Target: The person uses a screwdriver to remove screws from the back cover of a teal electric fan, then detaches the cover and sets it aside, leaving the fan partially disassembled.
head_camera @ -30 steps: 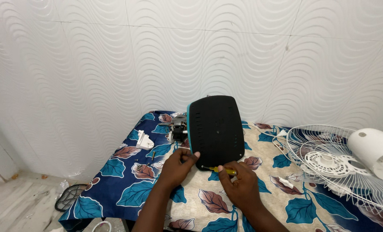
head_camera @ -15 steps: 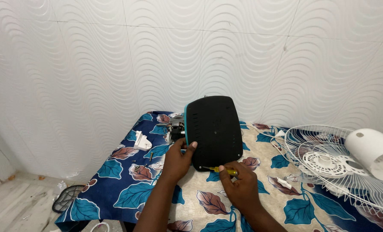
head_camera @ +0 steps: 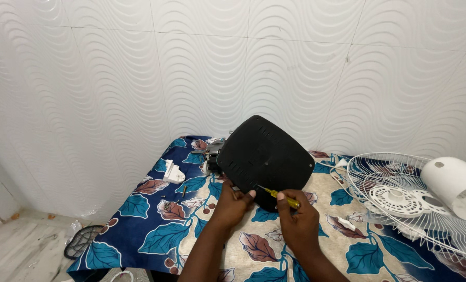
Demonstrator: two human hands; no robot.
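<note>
The left hand (head_camera: 232,204) has its fingers curled narrow around the lower edge of a black cover (head_camera: 266,159), propping it tilted on one corner near the middle of the table (head_camera: 139,230). The right hand (head_camera: 297,224), at 3 o'clock of the left, pinches a small yellow-handled screwdriver (head_camera: 282,197) between closed fingers, its tip set against the cover's low edge. The cover stands off the cloth, its slotted face toward the camera; whether any screws remain in it cannot be told, though a couple of loose screws (head_camera: 184,191) lie on the cloth at 9 o'clock, so some unfastening looks done. Behind the cover, at 10 o'clock, sits a bare motor part (head_camera: 212,155), and further left a small white bracket (head_camera: 173,172). At 3 o'clock, well apart, a white wire fan guard (head_camera: 400,196) lies flat with a white rounded housing (head_camera: 455,185) beside it. No packages, labels or signs show; the wall is plain white wavy tile.
</note>
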